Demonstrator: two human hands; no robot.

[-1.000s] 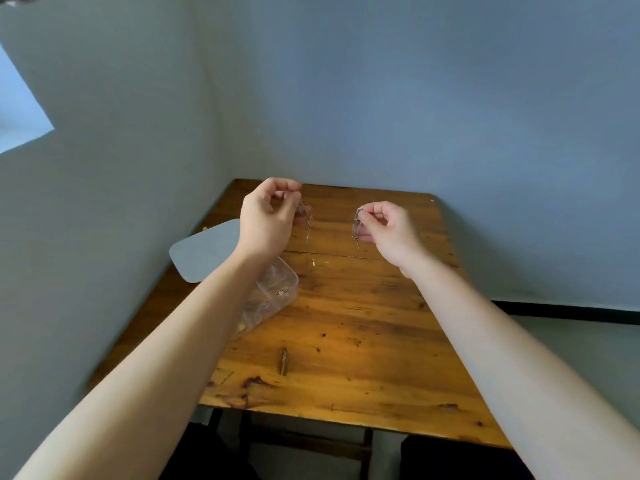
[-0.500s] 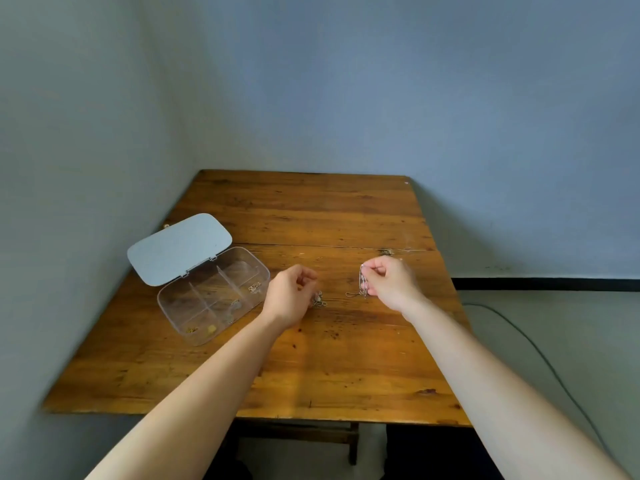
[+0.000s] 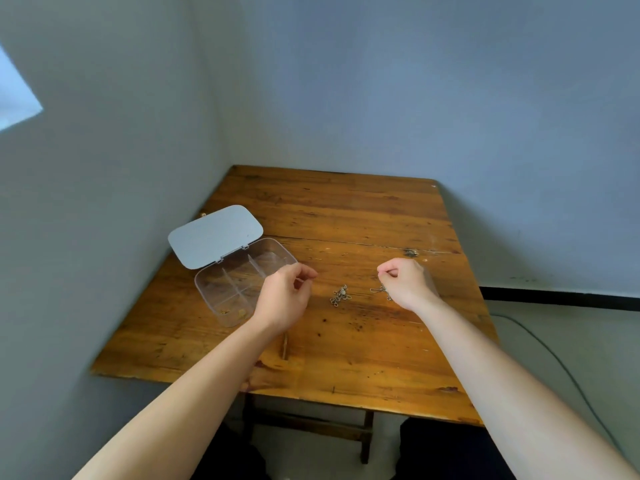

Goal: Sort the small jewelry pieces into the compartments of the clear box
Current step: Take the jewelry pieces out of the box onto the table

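Two tiny pieces (image 3: 340, 295) blurred, right hand (image 3: 406, 283) hiding another

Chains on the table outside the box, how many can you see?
2. One chain lies loose between the hands. The other chain lies by the right hand, partly hidden behind it. More may be hidden under the hands.

— Item, supporting surface?
— One wooden table (image 3: 346, 216), planked, worn, set into a wall corner.

— Resting on it?
— One clear box (image 3: 221, 296), lid (image 3: 214, 235) open and lying back; left of the table's middle.

— Further?
— One small chain piece (image 3: 340, 295), right of the box, apart from it. A second chain piece (image 3: 380, 290), farther right of the box.
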